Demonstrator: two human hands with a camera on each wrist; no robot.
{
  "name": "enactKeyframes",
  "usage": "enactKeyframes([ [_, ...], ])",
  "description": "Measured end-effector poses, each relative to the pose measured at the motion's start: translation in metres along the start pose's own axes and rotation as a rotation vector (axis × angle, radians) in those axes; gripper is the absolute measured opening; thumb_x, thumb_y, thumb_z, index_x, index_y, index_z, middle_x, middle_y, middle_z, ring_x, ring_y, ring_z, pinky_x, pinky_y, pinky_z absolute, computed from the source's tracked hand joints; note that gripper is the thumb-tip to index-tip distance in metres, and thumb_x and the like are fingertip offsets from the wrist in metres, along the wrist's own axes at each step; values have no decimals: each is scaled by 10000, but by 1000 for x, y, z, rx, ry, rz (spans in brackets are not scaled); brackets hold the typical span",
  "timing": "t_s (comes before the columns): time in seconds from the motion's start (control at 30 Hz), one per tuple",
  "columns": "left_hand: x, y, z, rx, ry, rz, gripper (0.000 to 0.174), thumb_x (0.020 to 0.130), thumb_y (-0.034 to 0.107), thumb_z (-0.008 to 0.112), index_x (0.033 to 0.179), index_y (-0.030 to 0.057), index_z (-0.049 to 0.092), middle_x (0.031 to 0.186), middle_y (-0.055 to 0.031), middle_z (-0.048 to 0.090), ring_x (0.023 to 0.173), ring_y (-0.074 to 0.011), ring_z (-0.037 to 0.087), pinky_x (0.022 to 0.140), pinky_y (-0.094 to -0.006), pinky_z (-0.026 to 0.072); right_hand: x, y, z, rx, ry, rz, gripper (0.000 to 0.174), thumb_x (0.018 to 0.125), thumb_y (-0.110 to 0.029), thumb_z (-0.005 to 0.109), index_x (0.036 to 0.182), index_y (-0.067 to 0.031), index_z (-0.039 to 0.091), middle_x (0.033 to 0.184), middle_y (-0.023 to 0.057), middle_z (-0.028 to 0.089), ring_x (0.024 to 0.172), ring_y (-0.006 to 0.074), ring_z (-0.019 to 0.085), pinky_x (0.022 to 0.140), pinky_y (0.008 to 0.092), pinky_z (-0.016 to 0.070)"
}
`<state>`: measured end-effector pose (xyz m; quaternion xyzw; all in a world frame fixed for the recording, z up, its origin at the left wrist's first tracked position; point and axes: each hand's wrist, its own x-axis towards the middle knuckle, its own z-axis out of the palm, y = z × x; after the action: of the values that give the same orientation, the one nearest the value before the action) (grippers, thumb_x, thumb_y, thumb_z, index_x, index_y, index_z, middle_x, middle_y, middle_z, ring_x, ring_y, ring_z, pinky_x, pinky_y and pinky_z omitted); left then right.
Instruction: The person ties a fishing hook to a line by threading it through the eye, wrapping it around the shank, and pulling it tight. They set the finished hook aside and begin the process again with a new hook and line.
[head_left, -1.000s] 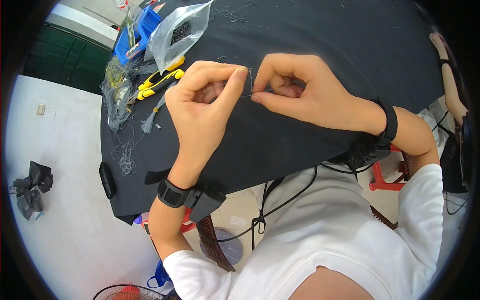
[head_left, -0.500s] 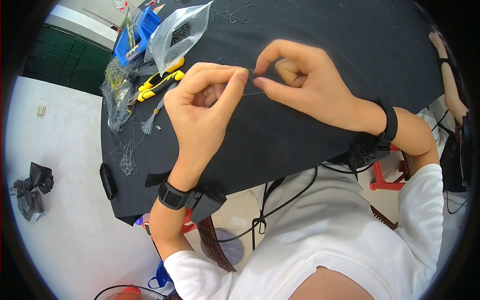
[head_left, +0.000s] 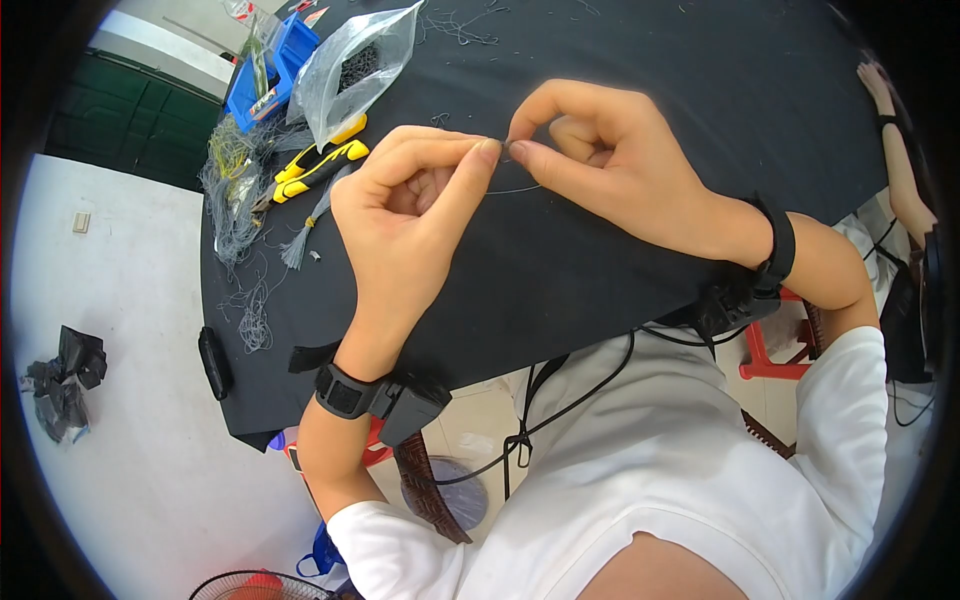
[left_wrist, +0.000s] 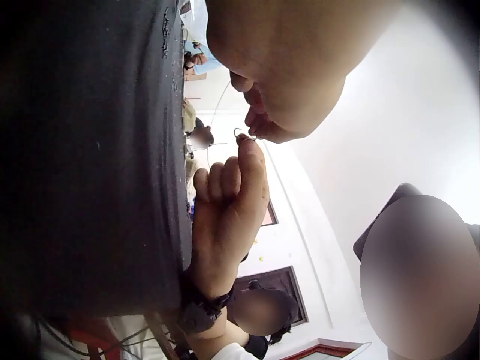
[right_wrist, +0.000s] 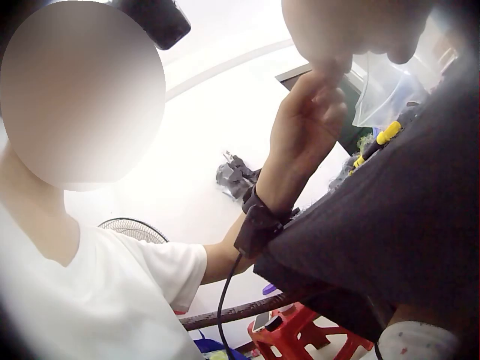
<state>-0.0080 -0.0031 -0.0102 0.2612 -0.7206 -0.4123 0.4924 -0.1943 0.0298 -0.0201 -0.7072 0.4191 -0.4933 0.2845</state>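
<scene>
My left hand (head_left: pixel 400 200) pinches a tiny fish hook between thumb and forefinger, mostly hidden by the fingertips. The thin dark curve of the fish hook (left_wrist: pixel 238 132) shows in the left wrist view, where the two hands' fingertips meet. My right hand (head_left: pixel 610 150) is just to the right, its thumb and forefinger pinching thin fishing line close to the left fingertips. A pale strand of fishing line (head_left: pixel 513 190) runs below the fingertips toward the right hand. Both hands are raised over the black-covered table (head_left: pixel 560 280).
Yellow-and-black pliers (head_left: pixel 320 170) lie left of my left hand, beside a tied bundle of line (head_left: pixel 297 245) and a tangled heap of line (head_left: pixel 235 190). Behind them are a clear plastic bag (head_left: pixel 390 50) with small dark pieces and a blue bin (head_left: pixel 275 75). Another person's arm (head_left: pixel 900 170) is at far right.
My right hand has moved up and its fingertips have come level with the left ones. The upright piece seen between the hands earlier is now hidden. My left hand stays nearly still.
</scene>
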Motion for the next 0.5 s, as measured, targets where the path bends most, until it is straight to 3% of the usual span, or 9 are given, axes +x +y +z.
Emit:
enactKeyframes([
  [0.5,1,1,0,-59,36,-103,85,811,-13,668,891,-37,683,865,-50,640,692,-30,531,589,-152,388,1,1,1,31,-18,40,133,838,-134,590,820,-3,568,482,-38,271,449,49,245,430,262,223],
])
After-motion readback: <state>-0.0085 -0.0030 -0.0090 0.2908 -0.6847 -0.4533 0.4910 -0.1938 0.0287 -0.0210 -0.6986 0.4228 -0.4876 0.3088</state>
